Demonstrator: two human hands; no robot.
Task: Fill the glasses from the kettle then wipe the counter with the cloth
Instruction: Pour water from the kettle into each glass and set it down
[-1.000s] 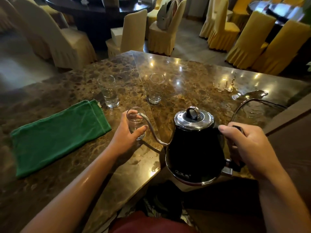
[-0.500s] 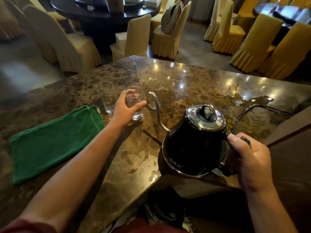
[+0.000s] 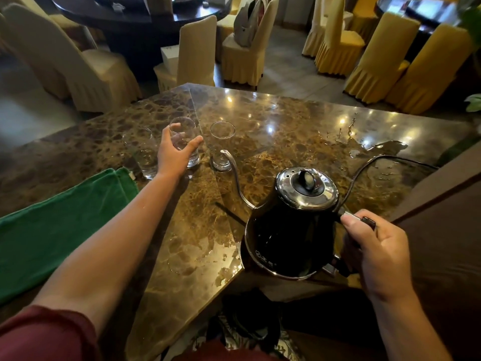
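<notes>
Three clear glasses stand in a row on the brown marble counter (image 3: 286, 126). My left hand (image 3: 170, 157) grips the middle glass (image 3: 186, 131), which rests on the counter and holds a little water. The left glass (image 3: 144, 158) also holds some water. The right glass (image 3: 221, 149) looks almost empty. My right hand (image 3: 377, 251) holds the handle of the black gooseneck kettle (image 3: 291, 230), which is raised over the counter's near edge. Its spout tip is beside the right glass. A folded green cloth (image 3: 59, 225) lies at the left.
Spilled water (image 3: 377, 152) pools on the counter at the far right, where a black cord (image 3: 395, 158) runs across it. Covered chairs (image 3: 197, 53) and dark round tables stand beyond the counter's far edge.
My left hand has carried the glass from beside the spout away from me and set it between the other two. The kettle has tipped back upright and shifted right.
</notes>
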